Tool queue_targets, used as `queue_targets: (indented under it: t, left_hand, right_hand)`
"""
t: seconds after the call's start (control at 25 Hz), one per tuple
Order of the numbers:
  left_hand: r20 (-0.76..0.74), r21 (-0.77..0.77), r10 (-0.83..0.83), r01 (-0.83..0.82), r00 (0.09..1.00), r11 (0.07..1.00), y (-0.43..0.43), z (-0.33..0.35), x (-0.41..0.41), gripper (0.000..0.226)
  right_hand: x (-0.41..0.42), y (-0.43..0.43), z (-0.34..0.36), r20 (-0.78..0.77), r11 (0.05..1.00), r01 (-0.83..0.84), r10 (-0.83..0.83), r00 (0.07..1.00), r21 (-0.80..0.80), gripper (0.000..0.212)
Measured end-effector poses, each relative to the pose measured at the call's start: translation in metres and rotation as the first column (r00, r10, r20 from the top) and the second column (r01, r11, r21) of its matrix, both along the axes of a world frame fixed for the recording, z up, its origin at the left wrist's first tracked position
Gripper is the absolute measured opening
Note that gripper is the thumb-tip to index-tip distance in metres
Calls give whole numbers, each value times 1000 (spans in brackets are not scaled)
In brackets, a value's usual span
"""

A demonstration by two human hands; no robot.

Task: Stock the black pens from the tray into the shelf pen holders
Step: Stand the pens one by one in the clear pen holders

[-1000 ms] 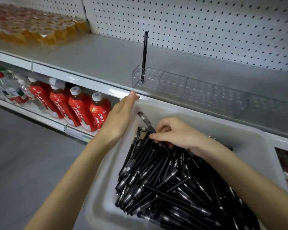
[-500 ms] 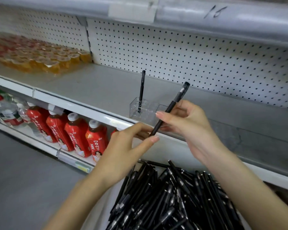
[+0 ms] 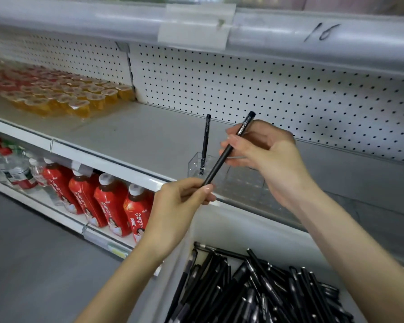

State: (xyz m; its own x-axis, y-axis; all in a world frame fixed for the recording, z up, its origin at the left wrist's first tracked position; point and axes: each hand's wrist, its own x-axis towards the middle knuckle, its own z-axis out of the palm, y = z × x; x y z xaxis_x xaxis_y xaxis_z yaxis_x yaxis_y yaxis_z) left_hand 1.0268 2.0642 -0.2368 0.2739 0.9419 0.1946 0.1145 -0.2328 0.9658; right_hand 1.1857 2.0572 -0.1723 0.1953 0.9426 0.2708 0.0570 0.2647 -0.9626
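Observation:
A black pen [image 3: 222, 157] slants in front of the shelf, held at both ends. My right hand [image 3: 264, 159] pinches its upper part between thumb and fingers. My left hand [image 3: 180, 206] pinches its lower tip. Just behind it a clear pen holder [image 3: 238, 183] sits on the grey shelf [image 3: 138, 138], with one black pen [image 3: 205, 141] standing upright in its left end. Below, a white tray [image 3: 219, 231] holds a heap of several black pens [image 3: 254, 292].
A white pegboard [image 3: 243, 85] backs the shelf. Orange jelly cups [image 3: 63, 94] fill the shelf's left part. Red bottles [image 3: 107, 201] and clear bottles [image 3: 14, 171] stand on the lower shelf. An upper shelf edge [image 3: 196, 22] hangs overhead. Grey floor [image 3: 33, 264] lies at left.
My right hand lifted a pen out of the tray up to the holder's height. My left hand left the tray's rim and took hold of the pen's lower end.

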Motion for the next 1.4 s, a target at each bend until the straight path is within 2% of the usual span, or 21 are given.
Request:
queue_targets:
  t: [0.08,0.2,0.32,0.44,0.76,0.96,1.12,1.28,1.4]
  left_hand:
    - [-88,55,65,-60,994,997,14,-3,-2,17]
    - [-201,90,151,-135,968,987,35,-8,-5,39]
    - [-248,72,146,-132,958,989,46,-16,-3,56]
    - [-278,69,112,-97,954,993,49,-24,0,65]
    - [-226,44,57,-49,972,998,49,-32,4,61]
    - [-194,31,43,-37,980,999,49,-32,4,70]
    - [-179,16,33,-31,983,999,49,-31,3,67]
    - [-160,-7,20,-21,987,1000,48,-27,4,52]
    - [-178,-12,25,-27,984,1000,48,-27,3,60]
  right_hand:
    - [3,11,6,36,1000,19,-19,999,18,9]
    - [17,34,16,124,993,101,-108,986,64,15]
    - [28,52,16,193,989,131,-142,971,69,22]
    - [29,65,7,225,988,140,-153,962,71,19]
    - [26,84,-19,424,995,102,-84,902,-21,23]
    - [21,89,-18,463,995,87,-52,885,-55,17]
    - [17,91,-9,540,991,93,-29,841,-92,26]
    - [15,92,-9,586,983,142,-47,809,-117,23]
    - [16,93,-16,583,978,163,-57,811,-131,23]
